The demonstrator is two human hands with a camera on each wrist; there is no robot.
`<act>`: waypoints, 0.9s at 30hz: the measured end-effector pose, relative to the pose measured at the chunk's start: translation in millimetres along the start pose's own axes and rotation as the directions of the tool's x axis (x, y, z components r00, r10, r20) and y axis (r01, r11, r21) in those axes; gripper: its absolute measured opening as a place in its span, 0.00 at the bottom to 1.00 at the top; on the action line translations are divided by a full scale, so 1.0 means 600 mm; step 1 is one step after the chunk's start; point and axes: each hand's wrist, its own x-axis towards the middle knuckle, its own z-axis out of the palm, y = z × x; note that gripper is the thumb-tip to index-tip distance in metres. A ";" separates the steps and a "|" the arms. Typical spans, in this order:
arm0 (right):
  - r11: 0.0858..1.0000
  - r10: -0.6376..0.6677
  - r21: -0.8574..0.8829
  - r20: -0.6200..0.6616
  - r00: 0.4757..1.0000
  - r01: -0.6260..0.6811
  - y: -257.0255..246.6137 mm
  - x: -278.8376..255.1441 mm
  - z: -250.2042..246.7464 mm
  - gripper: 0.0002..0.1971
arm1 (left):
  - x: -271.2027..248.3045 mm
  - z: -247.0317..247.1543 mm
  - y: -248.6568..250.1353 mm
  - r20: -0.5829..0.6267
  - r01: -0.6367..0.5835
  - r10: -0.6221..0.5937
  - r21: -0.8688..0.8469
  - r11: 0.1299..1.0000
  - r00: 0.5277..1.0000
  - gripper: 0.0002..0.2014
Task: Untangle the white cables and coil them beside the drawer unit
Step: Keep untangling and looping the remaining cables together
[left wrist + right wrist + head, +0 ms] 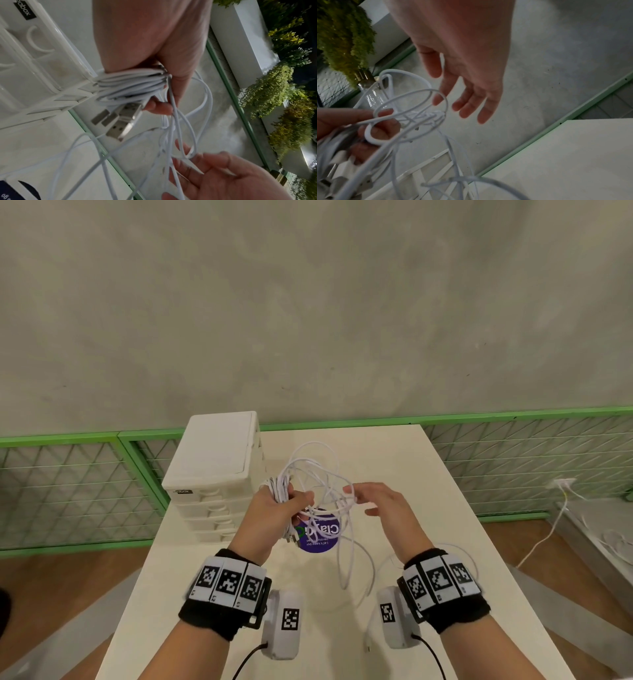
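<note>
My left hand grips a wound bundle of white cables above the table, right beside the white drawer unit. In the left wrist view the coils wrap round the palm and several USB plugs stick out below the fingers. Loose tangled loops spread from the bundle and hang down toward the table. My right hand hovers open just right of the tangle, its fingers straight, with a strand lying across them.
A purple round sticker lies on the white table under the cables. A green mesh fence runs behind the table. Another white cable hangs from a wall socket at the right. Hanging plants show in the wrist views.
</note>
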 end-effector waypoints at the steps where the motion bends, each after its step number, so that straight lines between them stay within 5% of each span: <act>1: 1.000 -0.006 -0.006 -0.051 0.999 0.006 -0.003 0.000 0.001 0.09 | -0.001 0.001 -0.001 0.015 -0.003 0.002 0.015 1.000 1.000 0.09; 6: 0.987 -0.026 -0.153 0.079 0.996 0.038 -0.002 -0.004 0.015 0.08 | -0.012 0.011 0.005 0.074 0.008 -0.008 -0.006 1.000 0.997 0.06; 13: 0.968 0.011 -0.249 0.033 0.999 -0.002 0.020 -0.005 0.028 0.06 | -0.016 0.013 0.007 0.073 0.009 -0.020 0.145 0.989 0.997 0.15; 16: 0.990 0.038 -0.134 -0.007 0.999 -0.039 0.010 -0.006 0.026 0.02 | -0.010 0.007 -0.005 0.062 0.037 -0.052 0.230 0.972 0.997 0.10; 21: 0.946 0.121 0.308 -0.053 0.991 -0.099 -0.015 -0.008 0.018 0.02 | -0.009 0.001 -0.022 -0.031 0.049 -0.041 0.295 0.954 0.999 0.07; 27: 0.885 0.183 0.446 -0.070 0.981 -0.134 -0.016 -0.004 0.000 0.04 | -0.004 -0.015 -0.057 -0.133 0.094 -0.058 0.286 0.954 0.989 0.10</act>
